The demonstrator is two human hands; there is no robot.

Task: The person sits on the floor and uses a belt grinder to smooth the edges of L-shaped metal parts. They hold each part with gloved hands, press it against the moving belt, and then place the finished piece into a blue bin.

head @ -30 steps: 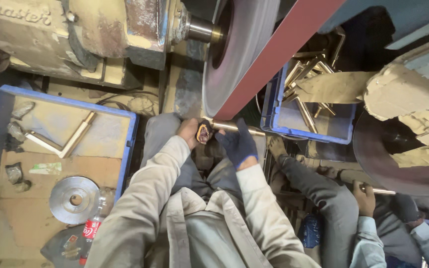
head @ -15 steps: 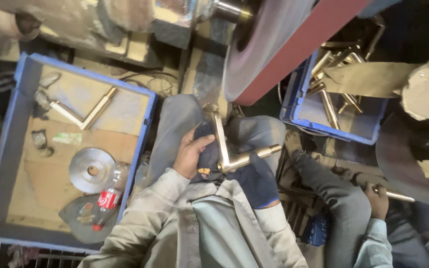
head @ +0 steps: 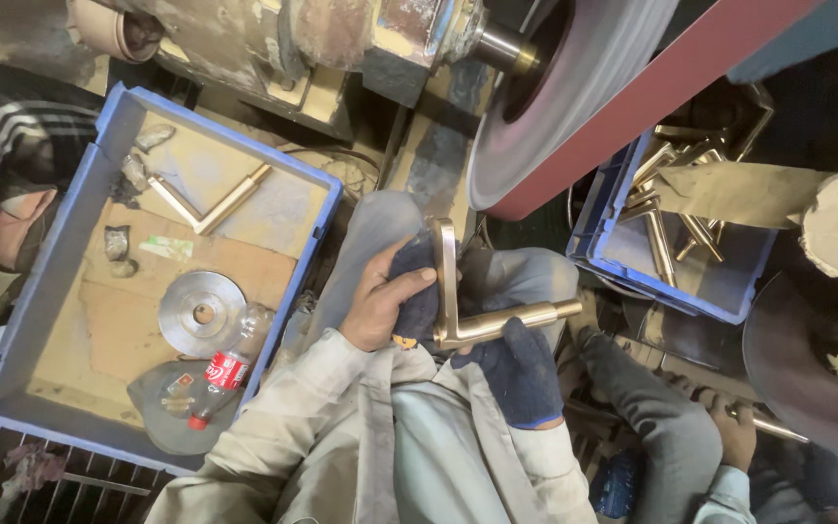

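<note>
A cluttered workshop floor is seen from above, with a large grinding wheel [head: 574, 97] and its red sanding belt [head: 691, 92] running on a worn motor at the top. On the left stands a blue crate [head: 36, 320] lined with cardboard, holding a metal disc [head: 201, 312], a plastic bottle [head: 225, 374] and an L-shaped brass piece. On the right, a second blue crate [head: 598, 228] is full of brass parts.

The brass handle [head: 463, 306], bent at a right angle, sits over the person's lap below the wheel. The bare left hand [head: 380, 301] has its grip closed on a dark cloth against the handle's upright arm. The gloved right hand [head: 521, 369] has its grip clamped on the handle's horizontal arm. Another person's hand [head: 734, 437] holds a rod at lower right.
</note>
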